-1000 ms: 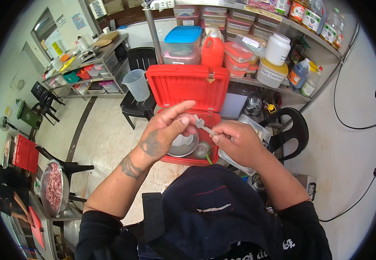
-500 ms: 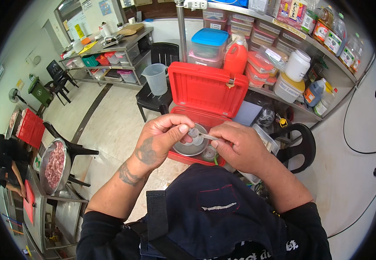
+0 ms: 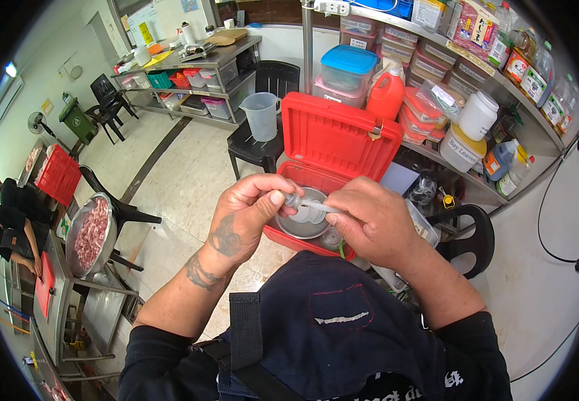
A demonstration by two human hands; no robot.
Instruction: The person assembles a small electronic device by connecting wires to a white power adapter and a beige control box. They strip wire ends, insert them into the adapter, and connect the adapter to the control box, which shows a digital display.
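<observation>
My left hand [image 3: 253,204] pinches a small clear vial-like container [image 3: 293,199] between thumb and fingers. Just to its right, my right hand [image 3: 373,217] grips a thin, pale, narrow utensil [image 3: 329,208], whose tip points at the mouth of the small container. Whether the tip is inside cannot be made out. Below both hands, a round metal bowl [image 3: 301,229] with pale discs in it sits within an open red chest [image 3: 288,242]. Beside the bowl lies a clear round jar [image 3: 331,238].
The chest's raised red lid [image 3: 339,134] stands behind my hands. A black chair [image 3: 256,144] bears a clear pitcher [image 3: 261,115]. Shelves [image 3: 436,144] with tubs and bottles rise at right, beside a black armchair [image 3: 470,240]. At left, a large bowl of meat [image 3: 91,237] stands near co-workers [image 3: 16,230].
The view has swung left, so the room sits farther right in the picture. My hands keep the small container and the utensil close together. More of the co-workers shows at left.
</observation>
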